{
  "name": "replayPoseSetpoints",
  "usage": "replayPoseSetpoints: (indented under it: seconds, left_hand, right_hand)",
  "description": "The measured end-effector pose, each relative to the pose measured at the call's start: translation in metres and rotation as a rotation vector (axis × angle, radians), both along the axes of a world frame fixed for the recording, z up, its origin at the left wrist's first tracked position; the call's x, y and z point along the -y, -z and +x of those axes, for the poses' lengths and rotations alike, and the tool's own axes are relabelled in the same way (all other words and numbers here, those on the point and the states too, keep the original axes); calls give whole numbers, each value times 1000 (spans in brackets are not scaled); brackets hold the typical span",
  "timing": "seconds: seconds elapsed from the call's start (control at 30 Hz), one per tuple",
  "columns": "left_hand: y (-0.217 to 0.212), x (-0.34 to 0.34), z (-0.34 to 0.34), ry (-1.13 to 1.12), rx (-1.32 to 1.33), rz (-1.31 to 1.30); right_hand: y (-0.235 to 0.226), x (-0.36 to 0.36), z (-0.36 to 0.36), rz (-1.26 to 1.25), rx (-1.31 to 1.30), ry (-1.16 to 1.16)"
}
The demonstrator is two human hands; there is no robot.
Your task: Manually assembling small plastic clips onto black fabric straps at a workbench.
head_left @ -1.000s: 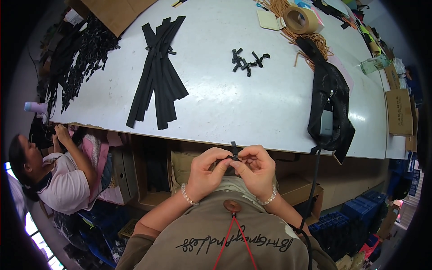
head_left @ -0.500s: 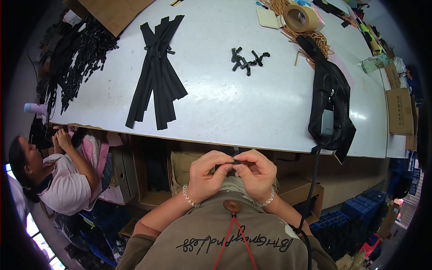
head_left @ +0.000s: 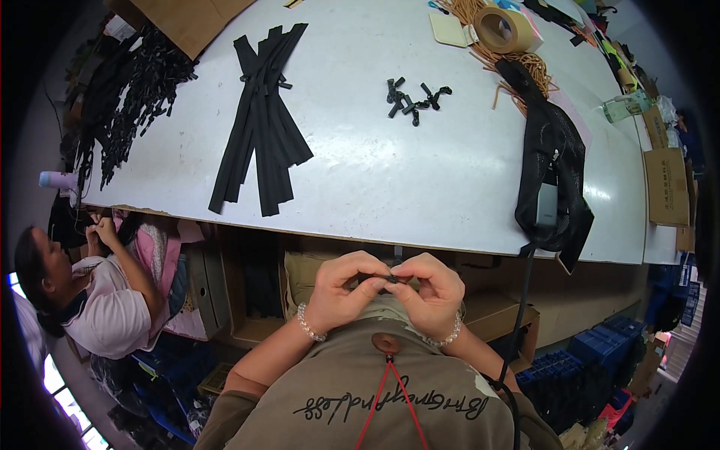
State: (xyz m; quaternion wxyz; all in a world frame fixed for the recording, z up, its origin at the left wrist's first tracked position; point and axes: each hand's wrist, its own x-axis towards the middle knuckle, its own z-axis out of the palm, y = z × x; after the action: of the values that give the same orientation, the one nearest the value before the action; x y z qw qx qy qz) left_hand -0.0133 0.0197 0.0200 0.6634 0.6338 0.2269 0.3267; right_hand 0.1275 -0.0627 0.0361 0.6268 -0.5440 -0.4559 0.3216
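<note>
Just off the table's near edge, in front of my body, both hands meet at the fingertips. My left hand (head_left: 346, 291) pinches one side of a small black piece (head_left: 391, 278), and my right hand (head_left: 430, 295) pinches the other. Fingers cover most of this piece, so its exact kind is hidden. Beyond on the white table (head_left: 360, 180) lies a loose cluster of short black pieces (head_left: 409, 106). To their left, long flat black strips (head_left: 262, 135) cross each other in a bundle.
A black mesh bag (head_left: 555, 142) with a grey device (head_left: 546, 206) rests at right, a black cable hanging from it. Behind are a tape roll (head_left: 501, 31) and brown cords (head_left: 480, 11). Black pieces (head_left: 142, 97) heap up far left. Another person (head_left: 112, 300) sits at left.
My hands have shifted slightly, with the wrists a little farther apart and the fingertips a bit nearer my body. Both still pinch the small black piece.
</note>
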Motion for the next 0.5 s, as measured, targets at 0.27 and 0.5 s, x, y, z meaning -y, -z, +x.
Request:
replayPoseSetpoints:
  seconds: [0.27,0.5]
  left_hand:
    - [-7,-17,-9,204,-58,33]
    - [-20,-25,-7,271,-88,381]
  right_hand:
    - [-11,-3,7,35,135,-72]
    - [-20,-2,11,-21,217,-110]
